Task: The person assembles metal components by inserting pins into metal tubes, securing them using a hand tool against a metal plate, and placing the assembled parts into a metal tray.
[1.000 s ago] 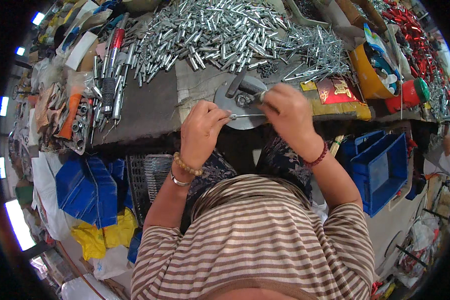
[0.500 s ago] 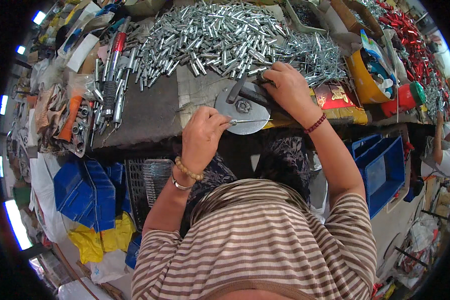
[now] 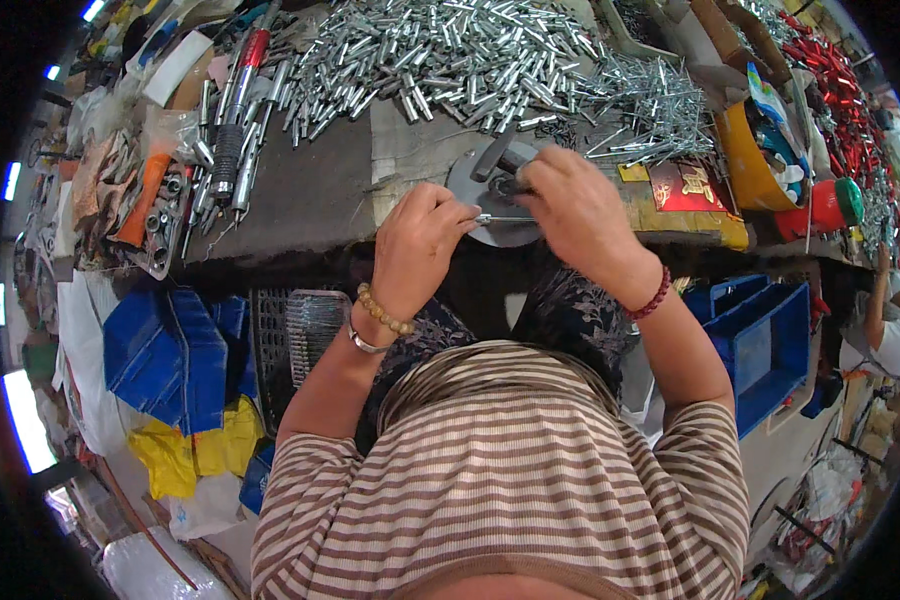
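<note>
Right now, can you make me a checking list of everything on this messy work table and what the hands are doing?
Surface: dark workbench, worn, crowded along its far side.
Job's things: round grey metal disc at the bench's near edge; thin metal pin lying across it.
Clutter: big heap of shiny metal pins; hand tools at left; red parts at right.
Grippers: left hand pinches the pin's end; right hand rests on the disc's dark fitting.
Cables: nothing seen.
Surroundings: blue bins, yellow bag, another person at far right.
</note>
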Demonstrator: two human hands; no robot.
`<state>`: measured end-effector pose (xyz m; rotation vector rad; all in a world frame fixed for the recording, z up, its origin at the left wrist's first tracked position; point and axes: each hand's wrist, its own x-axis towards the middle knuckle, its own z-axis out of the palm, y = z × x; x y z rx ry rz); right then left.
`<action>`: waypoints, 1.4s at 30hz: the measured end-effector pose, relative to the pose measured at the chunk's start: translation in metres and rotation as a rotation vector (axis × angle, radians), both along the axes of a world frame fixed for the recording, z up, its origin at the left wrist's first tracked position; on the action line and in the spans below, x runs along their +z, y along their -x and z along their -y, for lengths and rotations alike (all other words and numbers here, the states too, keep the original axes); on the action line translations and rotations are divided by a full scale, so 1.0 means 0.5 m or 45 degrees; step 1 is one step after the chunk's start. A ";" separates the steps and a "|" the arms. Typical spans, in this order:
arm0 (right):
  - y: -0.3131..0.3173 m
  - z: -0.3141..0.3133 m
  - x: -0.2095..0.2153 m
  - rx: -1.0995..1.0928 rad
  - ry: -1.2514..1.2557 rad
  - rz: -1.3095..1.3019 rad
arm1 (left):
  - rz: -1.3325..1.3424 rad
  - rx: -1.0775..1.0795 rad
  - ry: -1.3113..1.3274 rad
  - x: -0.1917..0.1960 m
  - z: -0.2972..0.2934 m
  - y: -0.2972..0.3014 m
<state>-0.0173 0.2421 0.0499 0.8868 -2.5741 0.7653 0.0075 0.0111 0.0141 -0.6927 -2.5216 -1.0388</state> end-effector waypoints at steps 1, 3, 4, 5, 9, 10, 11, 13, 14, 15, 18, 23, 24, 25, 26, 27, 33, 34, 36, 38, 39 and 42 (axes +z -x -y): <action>-0.007 0.016 -0.002 0.027 -0.024 -0.013 | 0.002 0.006 0.001 0.000 0.000 0.000; -0.013 0.044 -0.015 0.065 0.027 0.020 | -0.009 0.011 -0.001 -0.001 0.002 -0.001; -0.016 0.052 -0.020 0.096 0.076 0.051 | -0.009 0.018 -0.001 -0.002 0.002 -0.001; -0.018 0.057 -0.022 0.073 0.138 0.099 | -0.007 0.016 0.002 -0.005 0.001 -0.001; -0.026 0.048 -0.022 0.034 0.207 0.177 | -0.012 0.004 0.000 -0.007 0.003 0.000; -0.028 0.044 -0.026 0.013 0.186 0.174 | -0.011 0.010 -0.002 -0.007 0.004 -0.001; -0.029 0.044 -0.030 -0.008 0.165 0.170 | -0.013 0.012 -0.001 -0.007 0.004 -0.002; -0.031 0.044 -0.034 -0.010 0.165 0.159 | -0.015 0.008 -0.004 -0.007 0.004 -0.002; -0.031 0.044 -0.035 -0.013 0.168 0.148 | -0.008 0.010 0.002 -0.008 0.004 -0.002; -0.031 0.045 -0.035 -0.012 0.167 0.148 | -0.001 0.013 0.010 -0.008 0.005 -0.002; -0.029 0.048 -0.037 -0.010 0.173 0.156 | -0.007 0.017 0.020 -0.010 0.005 0.000; -0.027 0.053 -0.029 -0.029 0.064 0.096 | -0.006 0.012 0.006 -0.005 0.005 0.001; -0.028 0.053 -0.028 -0.030 0.064 0.096 | 0.001 0.002 -0.007 -0.007 0.004 0.001; -0.029 0.056 -0.027 -0.038 0.005 0.038 | 0.001 0.000 -0.007 -0.008 0.003 0.001; -0.029 0.059 -0.025 -0.047 -0.055 -0.020 | -0.015 0.009 -0.029 -0.009 0.001 0.002; -0.032 0.061 -0.023 -0.051 -0.055 -0.020 | -0.030 0.016 -0.052 -0.010 -0.001 0.002; -0.044 0.053 -0.020 -0.031 -0.192 -0.074 | 0.004 0.024 0.015 -0.014 0.004 -0.001; -0.046 0.043 -0.009 -0.122 -0.149 -0.065 | 0.002 0.027 0.015 -0.013 0.005 -0.002; -0.046 0.016 -0.005 -0.211 -0.108 -0.055 | 0.037 0.003 -0.018 -0.010 0.004 -0.005; -0.038 -0.018 -0.012 -0.355 -0.256 -0.034 | 0.031 -0.007 -0.035 -0.011 0.006 -0.004; -0.034 -0.027 -0.013 -0.360 -0.275 0.022 | 0.023 -0.020 -0.051 -0.012 0.007 -0.001; -0.050 -0.029 -0.002 -0.401 -0.068 0.145 | 0.059 -0.015 -0.057 -0.013 0.007 -0.001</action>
